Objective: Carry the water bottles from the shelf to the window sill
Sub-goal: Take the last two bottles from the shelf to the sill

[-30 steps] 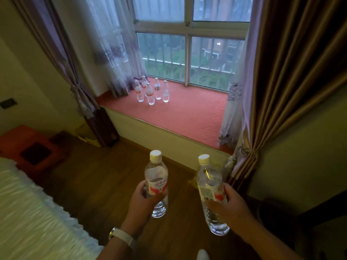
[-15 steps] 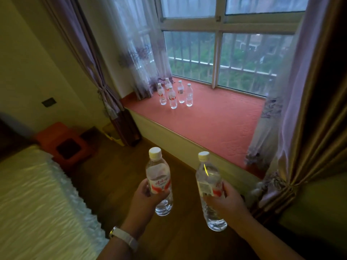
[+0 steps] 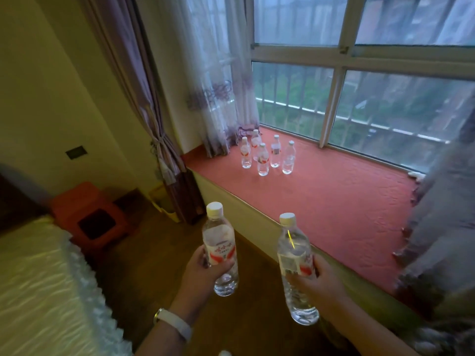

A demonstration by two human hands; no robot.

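The left hand is gripping the first bottle low in the centre of the frame, fingers wrapping round its lower body, cap up. Just right of it, the right hand is clamping the second bottle the same way, upright and capped. Both bottles are hanging in the air over the wooden floor, short of the red window sill, which is running from the centre out to the right edge.

On the sill, five bottles are already standing upright in a tight cluster in the upper middle of the frame, close to the sheer curtain. So five deliveries are looking done, and these two are in transit, which would make seven.

What is remaining here: setting this pair down, and there is plenty of bare red surface beside the cluster for that. The shelf is not showing anywhere in view, so I cannot tell whether more bottles are waiting there.

A white bed is filling the lower left, with an orange stool sitting beyond it.
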